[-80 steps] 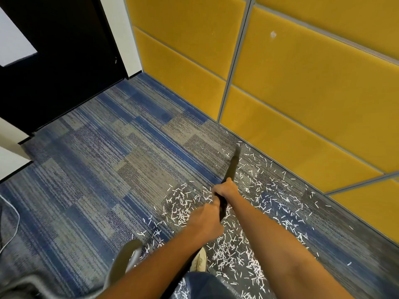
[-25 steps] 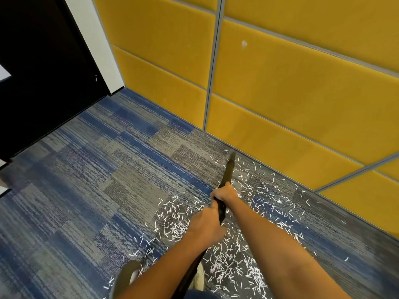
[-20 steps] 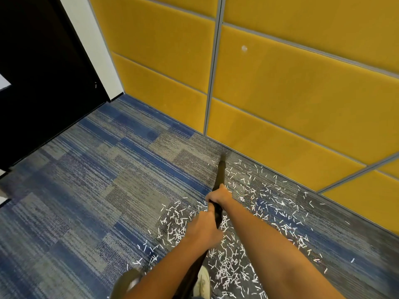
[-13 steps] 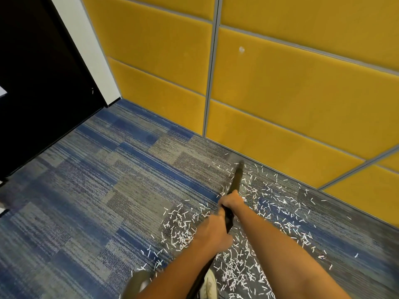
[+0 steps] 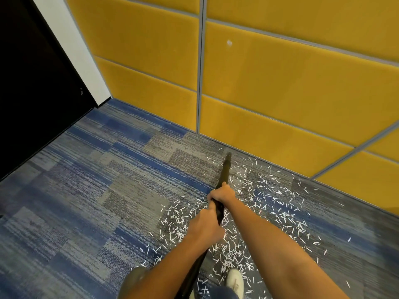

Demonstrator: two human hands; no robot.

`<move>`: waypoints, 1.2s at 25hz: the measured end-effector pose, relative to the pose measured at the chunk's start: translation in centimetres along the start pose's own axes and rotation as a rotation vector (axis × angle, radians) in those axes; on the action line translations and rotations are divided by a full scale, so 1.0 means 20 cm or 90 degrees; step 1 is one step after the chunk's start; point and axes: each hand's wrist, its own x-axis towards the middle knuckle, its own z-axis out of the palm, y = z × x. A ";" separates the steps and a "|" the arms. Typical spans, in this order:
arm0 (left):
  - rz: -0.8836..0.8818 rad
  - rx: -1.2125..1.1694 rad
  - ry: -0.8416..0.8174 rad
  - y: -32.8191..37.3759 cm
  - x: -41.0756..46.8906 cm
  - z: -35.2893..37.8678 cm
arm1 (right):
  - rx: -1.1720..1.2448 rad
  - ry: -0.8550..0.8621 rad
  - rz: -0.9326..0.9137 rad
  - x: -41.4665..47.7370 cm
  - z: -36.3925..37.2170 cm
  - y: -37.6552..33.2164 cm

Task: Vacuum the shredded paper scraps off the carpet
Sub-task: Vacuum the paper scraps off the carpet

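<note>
White shredded paper scraps (image 5: 254,197) lay strewn over the blue-and-grey striped carpet (image 5: 97,190) at the foot of the yellow padded wall (image 5: 280,93), mostly right of the slim black vacuum wand (image 5: 225,171), whose long axis pointed at that wall. Both hands clenched the wand, the right hand (image 5: 221,194) nearer its tip and the wall, the left hand (image 5: 204,225) behind it. A dark door (image 5: 32,83) stood left of the wall.

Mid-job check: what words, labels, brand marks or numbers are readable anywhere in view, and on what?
None. No readable text shows on the vacuum wand, the yellow wall panels, the dark door, the carpet or the shoe. The pale spot on one panel is a mark, not lettering.
</note>
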 end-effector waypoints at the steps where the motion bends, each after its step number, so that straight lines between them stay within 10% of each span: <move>1: -0.012 -0.007 0.006 0.00 0.02 -0.01 | -0.004 -0.010 -0.009 0.02 0.00 -0.03; 30: 0.071 0.043 -0.092 0.76 0.07 0.31 | 0.024 0.057 0.131 0.08 -0.67 0.69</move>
